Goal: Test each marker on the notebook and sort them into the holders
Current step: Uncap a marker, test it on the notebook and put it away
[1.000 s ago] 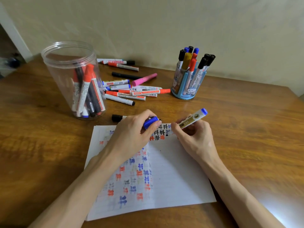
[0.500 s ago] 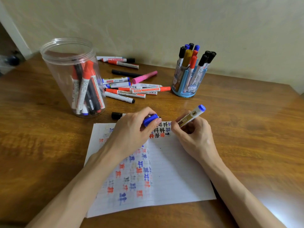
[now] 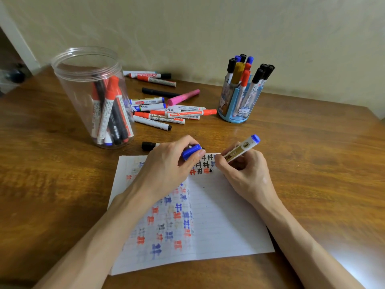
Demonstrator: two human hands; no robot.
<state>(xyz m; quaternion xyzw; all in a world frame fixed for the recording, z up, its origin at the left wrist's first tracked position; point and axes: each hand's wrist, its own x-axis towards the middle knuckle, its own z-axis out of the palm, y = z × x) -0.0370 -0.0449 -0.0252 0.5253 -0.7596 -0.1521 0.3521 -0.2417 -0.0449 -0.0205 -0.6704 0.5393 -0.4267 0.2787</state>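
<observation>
Upright, clear jar (image 3: pixel 83 65) holding markers (image 3: pixel 110 113), blue holder (image 3: pixel 235 118) likewise.

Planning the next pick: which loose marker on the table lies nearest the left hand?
The black-capped marker just beyond the white notebook page, partly hidden behind the left hand; the rest lie farther back.

Table layout, with the notebook as the clock's centre.
The notebook (image 3: pixel 218 222) lies on the table (image 3: pixel 312 184), nearest the person. The jar (image 3: pixel 68 97) stands at 10 o'clock with markers leaning in it, and the holder (image 3: pixel 235 119) stands at 1 o'clock, also filled. Between them, at 12 o'clock, loose markers (image 3: pixel 166 115) lie spread back toward the wall (image 3: pixel 208 28). A single marker (image 3: pixel 149 146) lies just behind the notebook's far edge. Over that edge, the left hand (image 3: pixel 166 165) holds a cap (image 3: pixel 191 151) and the right hand (image 3: pixel 248 174) holds a pen (image 3: pixel 239 151).
</observation>
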